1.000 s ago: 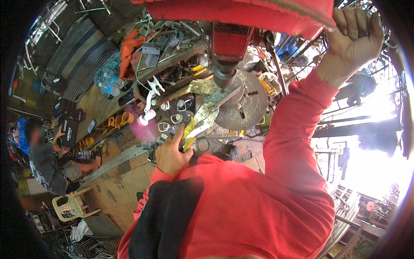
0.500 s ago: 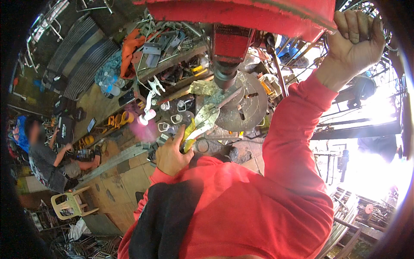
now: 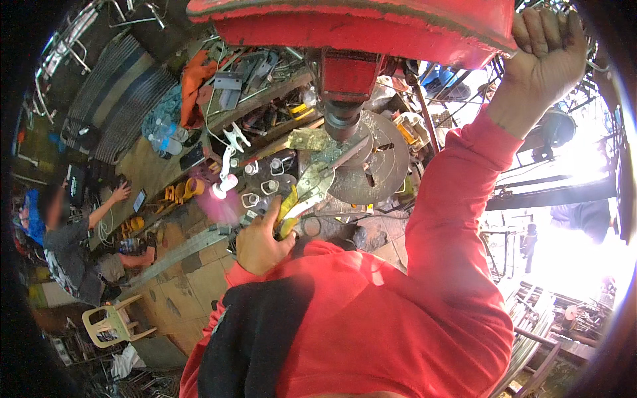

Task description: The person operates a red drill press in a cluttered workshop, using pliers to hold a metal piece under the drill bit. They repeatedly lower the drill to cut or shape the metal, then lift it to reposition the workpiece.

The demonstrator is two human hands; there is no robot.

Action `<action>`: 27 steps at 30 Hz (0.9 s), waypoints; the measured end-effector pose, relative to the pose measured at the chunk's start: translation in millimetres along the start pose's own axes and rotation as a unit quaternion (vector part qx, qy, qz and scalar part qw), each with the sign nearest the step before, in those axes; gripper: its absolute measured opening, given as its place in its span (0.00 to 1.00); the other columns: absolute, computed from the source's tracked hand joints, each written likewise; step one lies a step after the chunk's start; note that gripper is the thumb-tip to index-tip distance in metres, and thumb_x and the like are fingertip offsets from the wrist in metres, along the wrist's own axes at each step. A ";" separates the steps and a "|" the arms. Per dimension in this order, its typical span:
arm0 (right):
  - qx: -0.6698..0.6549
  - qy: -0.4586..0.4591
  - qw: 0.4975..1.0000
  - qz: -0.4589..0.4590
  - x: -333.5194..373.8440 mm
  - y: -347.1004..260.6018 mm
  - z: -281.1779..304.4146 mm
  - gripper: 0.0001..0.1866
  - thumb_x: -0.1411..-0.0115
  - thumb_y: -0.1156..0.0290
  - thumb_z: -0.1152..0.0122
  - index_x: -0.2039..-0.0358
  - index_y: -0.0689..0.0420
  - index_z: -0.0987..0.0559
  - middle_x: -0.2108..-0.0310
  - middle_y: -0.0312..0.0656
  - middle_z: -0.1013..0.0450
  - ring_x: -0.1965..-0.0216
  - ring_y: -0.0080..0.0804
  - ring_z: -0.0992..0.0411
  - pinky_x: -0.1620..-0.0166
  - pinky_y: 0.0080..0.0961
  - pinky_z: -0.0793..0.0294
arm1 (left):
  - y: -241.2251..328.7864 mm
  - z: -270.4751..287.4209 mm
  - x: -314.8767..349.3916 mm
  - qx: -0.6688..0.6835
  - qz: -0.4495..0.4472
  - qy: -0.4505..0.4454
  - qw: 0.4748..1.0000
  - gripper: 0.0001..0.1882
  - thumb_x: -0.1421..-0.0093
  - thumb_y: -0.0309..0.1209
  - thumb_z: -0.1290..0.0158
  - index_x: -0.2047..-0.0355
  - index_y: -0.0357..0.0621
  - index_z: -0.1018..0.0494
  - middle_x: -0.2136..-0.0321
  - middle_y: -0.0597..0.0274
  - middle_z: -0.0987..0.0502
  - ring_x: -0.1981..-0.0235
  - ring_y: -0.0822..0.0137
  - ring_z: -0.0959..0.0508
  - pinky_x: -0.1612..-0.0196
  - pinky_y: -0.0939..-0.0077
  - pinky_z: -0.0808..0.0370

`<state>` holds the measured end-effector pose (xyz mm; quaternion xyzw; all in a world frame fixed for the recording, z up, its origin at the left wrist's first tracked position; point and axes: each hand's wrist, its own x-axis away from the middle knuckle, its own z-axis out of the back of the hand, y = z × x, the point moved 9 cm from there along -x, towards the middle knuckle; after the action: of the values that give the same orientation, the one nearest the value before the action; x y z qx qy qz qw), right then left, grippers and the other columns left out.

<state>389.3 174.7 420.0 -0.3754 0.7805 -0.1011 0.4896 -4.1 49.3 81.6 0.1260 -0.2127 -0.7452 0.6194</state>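
Red housing [image 3: 358, 30]: massive, looms up ahead of the left fingers [image 3: 273, 212], its right corner just beside the right fingers [image 3: 536, 32].
Round slotted surface [image 3: 393, 166]: ahead and to the right of the left fingers, under the working end of the pliers.
Pliers [image 3: 314, 181]: right in the left fingers, long axis slanting forward and right, away from them and out over the disc.
Left hand [image 3: 261, 244]: wrapped around the yellow grips [image 3: 288, 211], index finger lying along them. Easily the nearer hand to the metal.
Right hand [image 3: 547, 63]: way up and off to the right, fingers curled in. Can't tell if they're gripping anything, tbh.
Chuck [image 3: 343, 119]: past the left fingers, forward and right, hanging over the strip.
Wood block [image 3: 310, 138]: ahead of the left fingers, just left of the chuck.
Metal strip [image 3: 352, 151]: at the far end of the pliers from the left fingers, pointing the same way they do, so it's basically one line from grip to tip.
Hard to see: chuck's underside, so no clue whether anything touches the strip. Most of the left fingers are tucked out of sight too, and the right side is blown out by glare.
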 end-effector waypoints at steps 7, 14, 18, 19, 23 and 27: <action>0.048 0.166 0.982 0.072 3.0 4.9 -0.6 0.21 0.34 0.66 0.39 0.81 0.43 0.39 0.89 0.23 0.53 0.90 0.14 0.57 0.88 0.16 0.59 | 6.0 -22.7 5.4 0.088 0.036 -0.035 0.995 0.43 0.49 0.45 0.38 0.32 0.53 0.38 0.63 0.39 0.20 0.65 0.39 0.17 0.63 0.48 0.21; 0.072 0.140 0.984 0.077 4.2 -6.3 21.8 0.22 0.37 0.72 0.43 0.83 0.47 0.42 0.87 0.26 0.53 0.85 0.18 0.56 0.81 0.20 0.61 | 13.4 -9.3 11.6 0.051 0.018 -0.029 0.998 0.43 0.48 0.43 0.37 0.32 0.50 0.37 0.65 0.39 0.20 0.67 0.40 0.18 0.63 0.47 0.22; -0.045 0.001 0.999 0.007 -0.3 -0.3 16.2 0.22 0.39 0.70 0.41 0.84 0.47 0.42 0.87 0.27 0.51 0.86 0.18 0.55 0.80 0.21 0.57 | 16.3 -9.8 12.5 0.046 0.025 -0.014 0.999 0.43 0.49 0.43 0.37 0.32 0.49 0.37 0.65 0.38 0.20 0.66 0.40 0.18 0.62 0.48 0.22; -0.052 -0.021 0.998 -0.002 -1.2 0.0 15.7 0.22 0.40 0.69 0.40 0.85 0.46 0.42 0.87 0.26 0.50 0.86 0.17 0.54 0.79 0.20 0.55 | 16.6 -10.9 14.3 0.046 0.028 -0.014 0.998 0.43 0.49 0.43 0.37 0.33 0.49 0.37 0.65 0.39 0.20 0.66 0.40 0.18 0.62 0.49 0.22; -0.068 -0.038 0.997 -0.021 -3.7 0.3 21.9 0.23 0.40 0.68 0.40 0.86 0.45 0.43 0.88 0.25 0.52 0.86 0.17 0.55 0.79 0.20 0.54 | 15.9 -12.3 15.8 0.040 0.030 -0.016 0.999 0.45 0.50 0.42 0.35 0.33 0.45 0.38 0.65 0.40 0.19 0.65 0.43 0.17 0.60 0.52 0.21; -0.073 -0.072 0.995 -0.011 -3.7 -2.0 16.9 0.23 0.40 0.69 0.40 0.86 0.45 0.43 0.87 0.25 0.52 0.86 0.17 0.55 0.78 0.20 0.54 | 10.5 -6.3 13.5 0.009 0.035 0.002 0.999 0.43 0.49 0.44 0.37 0.33 0.53 0.37 0.63 0.41 0.19 0.65 0.41 0.18 0.63 0.49 0.22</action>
<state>405.4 179.4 415.1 -0.4251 0.7443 -0.0216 0.5146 5.1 33.6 82.1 0.1252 -0.2224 -0.7208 0.6445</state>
